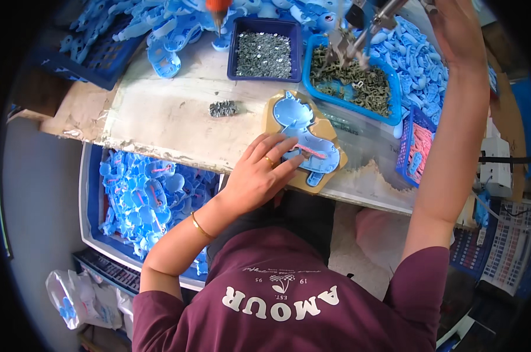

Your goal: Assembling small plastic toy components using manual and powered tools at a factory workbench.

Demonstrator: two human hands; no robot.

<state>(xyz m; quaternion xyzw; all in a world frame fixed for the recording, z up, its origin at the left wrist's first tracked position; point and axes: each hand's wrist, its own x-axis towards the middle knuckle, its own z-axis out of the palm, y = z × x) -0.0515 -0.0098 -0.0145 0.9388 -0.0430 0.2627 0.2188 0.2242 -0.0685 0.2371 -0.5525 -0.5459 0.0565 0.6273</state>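
My left hand (262, 170) rests its spread fingertips on a light-blue plastic half shell (321, 142). A rounded end and a longer body make up the shell, and a thin pink strip (312, 152) lies inside it. The shell sits in a tan shaped holder (303, 183) at the table's front edge. My fingers cover part of its left side. Far up at the right, my right hand (462, 38) is raised beside a metal rod mechanism (385, 17). The upper picture edge cuts off its fingers, so its grip is hidden.
A dark-blue tray (232, 56) holds small metal screws; a bright-blue tray (396, 97) holds dull metal pieces. An orange-bodied driver (218, 7) hangs above. Blue parts (415, 64) heap behind. A basket (404, 144) has pink strips. Below left stands a bin (89, 202) of shells.
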